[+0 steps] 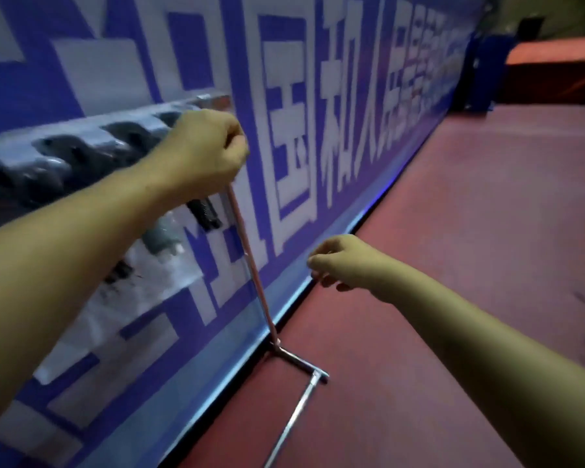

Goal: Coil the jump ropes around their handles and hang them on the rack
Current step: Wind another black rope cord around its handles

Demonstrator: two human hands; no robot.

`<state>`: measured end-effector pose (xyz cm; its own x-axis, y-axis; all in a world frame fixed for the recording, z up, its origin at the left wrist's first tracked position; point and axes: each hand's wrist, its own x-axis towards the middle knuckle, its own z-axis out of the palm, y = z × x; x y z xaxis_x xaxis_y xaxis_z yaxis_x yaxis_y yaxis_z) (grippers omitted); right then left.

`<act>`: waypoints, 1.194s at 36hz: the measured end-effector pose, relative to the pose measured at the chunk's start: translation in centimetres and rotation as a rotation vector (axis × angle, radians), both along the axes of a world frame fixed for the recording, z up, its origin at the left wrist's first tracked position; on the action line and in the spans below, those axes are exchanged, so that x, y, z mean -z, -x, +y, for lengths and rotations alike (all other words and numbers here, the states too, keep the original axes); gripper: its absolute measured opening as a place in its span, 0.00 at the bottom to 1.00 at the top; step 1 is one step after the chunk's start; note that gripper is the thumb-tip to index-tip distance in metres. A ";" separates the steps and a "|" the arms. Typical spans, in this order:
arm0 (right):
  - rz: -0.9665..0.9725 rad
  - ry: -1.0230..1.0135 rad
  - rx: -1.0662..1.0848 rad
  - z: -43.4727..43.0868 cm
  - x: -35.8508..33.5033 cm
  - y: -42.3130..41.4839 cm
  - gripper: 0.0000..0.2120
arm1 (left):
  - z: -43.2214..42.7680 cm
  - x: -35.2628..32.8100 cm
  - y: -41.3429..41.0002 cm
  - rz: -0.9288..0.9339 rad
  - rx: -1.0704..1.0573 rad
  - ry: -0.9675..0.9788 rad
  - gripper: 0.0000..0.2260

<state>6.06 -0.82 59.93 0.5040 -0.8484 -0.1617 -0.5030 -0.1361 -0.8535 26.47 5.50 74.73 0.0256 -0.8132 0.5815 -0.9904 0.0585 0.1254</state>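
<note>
Two hands: left grip (203, 146) clenched on a thin red post (254, 275), right grip (345, 261) loosely curled, empty.

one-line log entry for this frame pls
phase: hanging at rack | left hand: fist at rack's right end, contents hidden | right hand: lower, loosely curled, nothing visible held | handles: dark, hanging from rack

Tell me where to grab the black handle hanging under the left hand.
Probably take the black handle by its lower end, the only part showing below the left hand. Bring the right hand in from below, grip wrapped across its tilted length; the thin upright rod stands close on the right.
</note>
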 end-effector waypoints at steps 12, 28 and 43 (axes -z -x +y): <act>0.358 -0.264 0.361 3.3 19.8 33.4 0.11 | -7.9 29.7 28.5 0.183 0.382 -0.744 0.15; 0.732 -0.498 0.338 5.8 51.5 54.2 0.13 | -3.6 72.5 57.2 -0.198 0.654 -1.378 0.33; 0.552 -0.653 0.557 9.4 59.9 55.6 0.09 | 2.2 83.7 59.6 -0.435 0.561 -1.216 0.09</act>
<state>-49.54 8.61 0.06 -0.2203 -0.6027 -0.7670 -0.6985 0.6463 -0.3073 -33.11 7.67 -8.94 -0.4624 -0.6485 -0.6047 -0.8441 0.5308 0.0762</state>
